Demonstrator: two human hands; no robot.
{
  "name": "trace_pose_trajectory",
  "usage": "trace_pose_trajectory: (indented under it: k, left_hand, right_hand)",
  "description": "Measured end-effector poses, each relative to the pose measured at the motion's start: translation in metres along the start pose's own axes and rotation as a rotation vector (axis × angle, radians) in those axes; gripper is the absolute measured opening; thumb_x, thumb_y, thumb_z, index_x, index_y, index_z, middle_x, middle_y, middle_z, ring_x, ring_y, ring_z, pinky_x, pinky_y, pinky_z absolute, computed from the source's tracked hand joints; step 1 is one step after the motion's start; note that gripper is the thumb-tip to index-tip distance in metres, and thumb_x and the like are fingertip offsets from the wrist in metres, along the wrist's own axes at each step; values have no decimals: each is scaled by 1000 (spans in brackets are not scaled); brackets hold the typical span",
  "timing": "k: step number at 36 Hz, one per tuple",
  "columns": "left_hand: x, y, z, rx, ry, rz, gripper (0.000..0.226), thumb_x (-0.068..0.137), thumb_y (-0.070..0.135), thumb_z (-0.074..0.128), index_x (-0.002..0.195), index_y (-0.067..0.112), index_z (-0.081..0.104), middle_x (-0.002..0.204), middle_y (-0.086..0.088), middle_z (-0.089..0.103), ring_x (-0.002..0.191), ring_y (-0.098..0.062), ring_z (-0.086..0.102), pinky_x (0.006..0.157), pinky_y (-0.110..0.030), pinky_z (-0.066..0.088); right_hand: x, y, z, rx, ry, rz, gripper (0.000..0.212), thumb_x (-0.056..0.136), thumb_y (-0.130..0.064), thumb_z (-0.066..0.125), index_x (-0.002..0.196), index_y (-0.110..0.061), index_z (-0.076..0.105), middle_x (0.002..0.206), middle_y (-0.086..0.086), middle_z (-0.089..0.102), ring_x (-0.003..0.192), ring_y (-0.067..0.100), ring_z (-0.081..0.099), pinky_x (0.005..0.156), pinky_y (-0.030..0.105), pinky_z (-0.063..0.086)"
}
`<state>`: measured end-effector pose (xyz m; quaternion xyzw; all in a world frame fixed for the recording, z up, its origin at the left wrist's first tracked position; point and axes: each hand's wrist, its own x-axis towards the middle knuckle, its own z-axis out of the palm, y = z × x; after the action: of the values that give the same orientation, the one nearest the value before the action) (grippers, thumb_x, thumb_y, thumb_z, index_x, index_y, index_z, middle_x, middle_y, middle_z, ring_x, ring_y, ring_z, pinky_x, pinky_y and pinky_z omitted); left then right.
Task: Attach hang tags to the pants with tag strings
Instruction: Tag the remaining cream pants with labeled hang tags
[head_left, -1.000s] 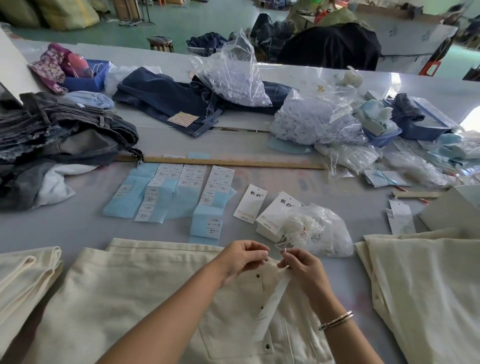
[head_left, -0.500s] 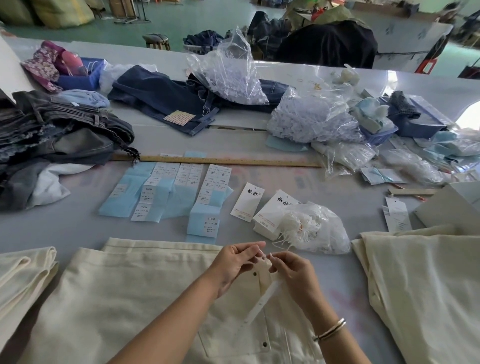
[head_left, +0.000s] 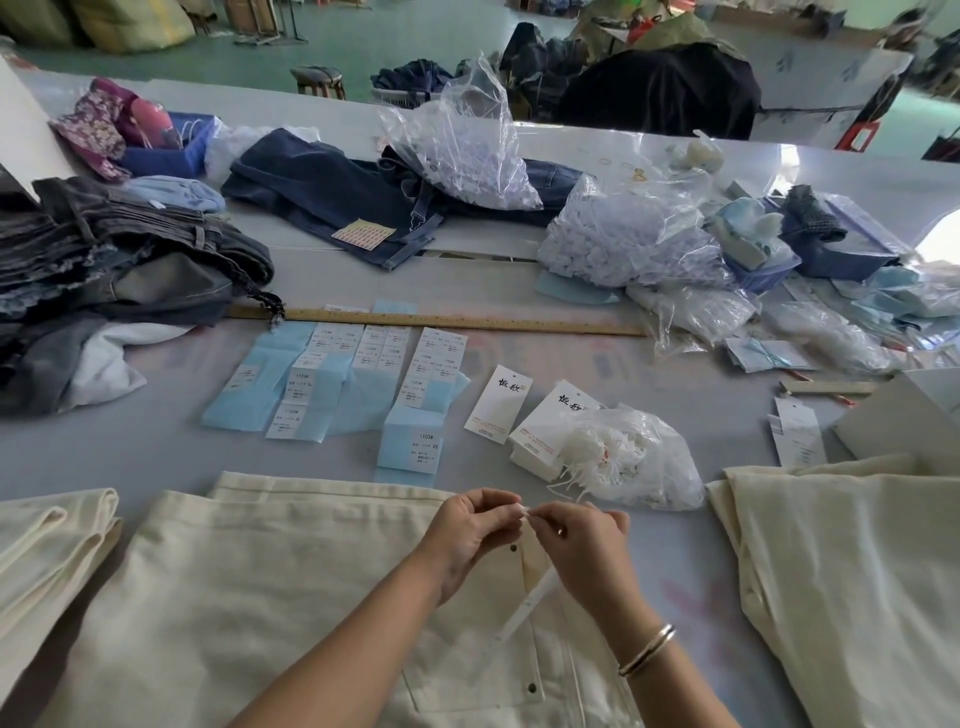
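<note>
While your hands (head_left: 527, 525) are pinching the tag string (head_left: 525, 512) above the cream pants (head_left: 260, 597), the hang tag (head_left: 524, 608) is now dangling lower, nearly fastened.

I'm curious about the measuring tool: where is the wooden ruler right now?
In the head view, the wooden ruler lies flat across the middle of the table, just beyond the blue size labels, its left end beside the dark jeans pile.

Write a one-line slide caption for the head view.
Both hands, left and right, pinch a tag string over cream pants, hang tag dangling below.
</note>
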<state>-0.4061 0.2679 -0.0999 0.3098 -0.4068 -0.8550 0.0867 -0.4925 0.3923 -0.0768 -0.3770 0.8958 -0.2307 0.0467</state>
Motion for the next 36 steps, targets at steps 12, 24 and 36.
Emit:
trace_pose_trajectory:
  k: [12, 24, 36]
  left_hand:
    - [-2, -1, 5, -8, 27, 0, 11, 84, -7, 64, 86, 3, 65, 69, -5, 70, 59, -11, 66, 62, -21, 56]
    - [-3, 3, 8, 131, 20, 20, 8, 84, -4, 67, 87, 3, 66, 66, -3, 68, 59, -9, 65, 63, -22, 57]
    - [-4, -7, 15, 102, 57, -56, 7, 86, 6, 67, 89, 12, 68, 76, 1, 65, 70, -8, 58, 63, -20, 52]
  right_hand:
    - [-1, -3, -4, 12, -8, 39, 15, 91, -38, 57, 84, -37, 71, 72, -14, 68, 78, 5, 59, 71, 30, 16]
    - [-2, -1, -6, 53, -7, 57, 14, 91, -39, 59, 83, -37, 71, 68, -18, 64, 76, 2, 56, 73, 28, 17]
    - [-9, -1, 4, 245, 26, 158, 9, 86, -22, 68, 87, -26, 76, 78, -9, 72, 84, 13, 61, 85, 38, 43]
